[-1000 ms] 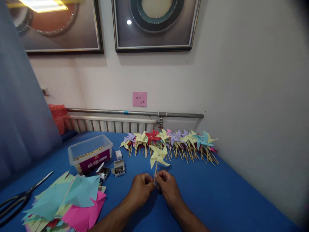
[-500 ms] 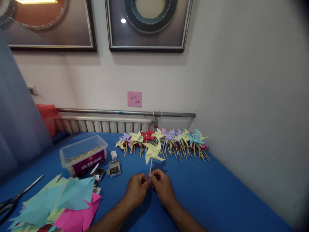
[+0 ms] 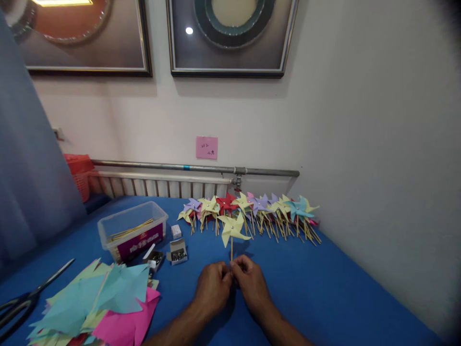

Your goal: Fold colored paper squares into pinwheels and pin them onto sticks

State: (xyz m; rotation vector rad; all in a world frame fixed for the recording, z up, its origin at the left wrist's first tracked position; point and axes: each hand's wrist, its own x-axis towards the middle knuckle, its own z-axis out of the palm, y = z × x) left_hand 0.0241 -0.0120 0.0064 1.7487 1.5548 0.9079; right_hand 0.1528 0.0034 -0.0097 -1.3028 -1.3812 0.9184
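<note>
Now holding pinwheel (image 3: 232, 228) more upright than before, seemingly assembled.
Pinching stick (image 3: 232, 249) low, with left hand (image 3: 213, 288) and right hand (image 3: 252, 281).

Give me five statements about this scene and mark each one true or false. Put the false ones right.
1. The left hand and right hand are both at the stick of a pale yellow pinwheel. True.
2. The scissors lie to the right of the paper pile. False: the scissors lie to the left of the paper pile.
3. The clear plastic tub has thin sticks in it. True.
4. The pink note lies on the blue surface. False: the pink note is on the wall.
5. The row of pinwheels is all one colour. False: it shows yellow, red, purple and light blue, among others.
</note>
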